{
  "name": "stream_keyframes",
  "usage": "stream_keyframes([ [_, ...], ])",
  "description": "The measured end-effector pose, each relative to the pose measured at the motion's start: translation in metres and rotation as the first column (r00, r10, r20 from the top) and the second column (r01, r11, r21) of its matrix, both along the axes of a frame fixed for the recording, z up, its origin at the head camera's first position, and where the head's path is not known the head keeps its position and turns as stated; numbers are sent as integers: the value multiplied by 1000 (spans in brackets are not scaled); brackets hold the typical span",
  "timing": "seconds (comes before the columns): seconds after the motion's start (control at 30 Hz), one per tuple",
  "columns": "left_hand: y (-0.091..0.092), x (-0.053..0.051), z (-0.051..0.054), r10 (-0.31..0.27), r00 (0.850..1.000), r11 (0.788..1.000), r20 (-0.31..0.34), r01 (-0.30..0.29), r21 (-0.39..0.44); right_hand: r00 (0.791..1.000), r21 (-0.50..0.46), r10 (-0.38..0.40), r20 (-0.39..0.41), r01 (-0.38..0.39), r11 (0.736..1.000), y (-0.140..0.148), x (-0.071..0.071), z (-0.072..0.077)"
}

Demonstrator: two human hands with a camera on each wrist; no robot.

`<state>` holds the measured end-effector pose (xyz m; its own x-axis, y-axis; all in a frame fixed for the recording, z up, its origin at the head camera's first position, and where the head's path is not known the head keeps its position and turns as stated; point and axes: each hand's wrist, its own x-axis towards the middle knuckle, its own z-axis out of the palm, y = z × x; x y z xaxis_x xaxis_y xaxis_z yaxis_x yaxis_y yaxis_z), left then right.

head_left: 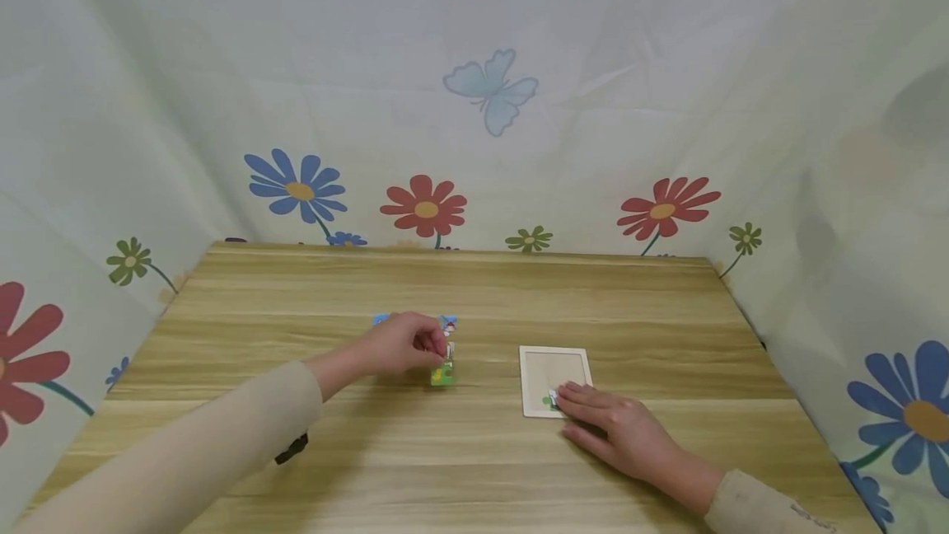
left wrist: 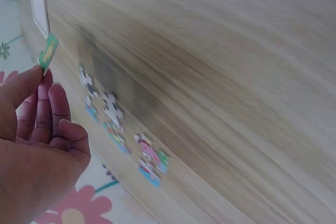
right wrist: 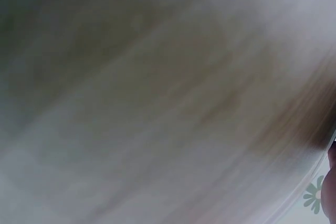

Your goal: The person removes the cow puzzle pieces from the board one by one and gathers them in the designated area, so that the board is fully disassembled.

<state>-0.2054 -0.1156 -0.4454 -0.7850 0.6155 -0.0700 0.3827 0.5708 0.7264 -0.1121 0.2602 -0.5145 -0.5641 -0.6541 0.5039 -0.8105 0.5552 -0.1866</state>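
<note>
Between thumb and forefinger my left hand (head_left: 404, 344) pinches a green and yellow jigsaw piece (left wrist: 49, 53), raised off the table. Several loose jigsaw pieces (left wrist: 113, 109) lie on the wood below it; in the head view the hand hides most of them. To the right, a shallow pale puzzle frame (head_left: 523, 386) lies flat. My right hand (head_left: 619, 427) rests its fingertips on a small green and white piece (head_left: 549, 401) at the frame's lower edge, partly covering it. In the right wrist view only a sliver of a hand shows at the right edge.
The wood-grain table (head_left: 356, 468) carries these things. A pale cloth (head_left: 356, 89) with printed flowers and a butterfly hangs behind the table and at both sides. A small black object (head_left: 292, 449) shows under the left sleeve.
</note>
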Motion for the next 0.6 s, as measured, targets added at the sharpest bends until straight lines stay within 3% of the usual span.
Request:
stream_keyframes([
  [0.27, -34, 4, 0, 3, 999, 1000, -34, -3, -4, 1000, -2, 6, 0, -6, 1000, 0, -1, 1],
  [0.6, -70, 10, -7, 25, 1000, 999, 8, -25, -40, 1000, -1, 2, 1, -2, 1000, 0, 0, 2],
])
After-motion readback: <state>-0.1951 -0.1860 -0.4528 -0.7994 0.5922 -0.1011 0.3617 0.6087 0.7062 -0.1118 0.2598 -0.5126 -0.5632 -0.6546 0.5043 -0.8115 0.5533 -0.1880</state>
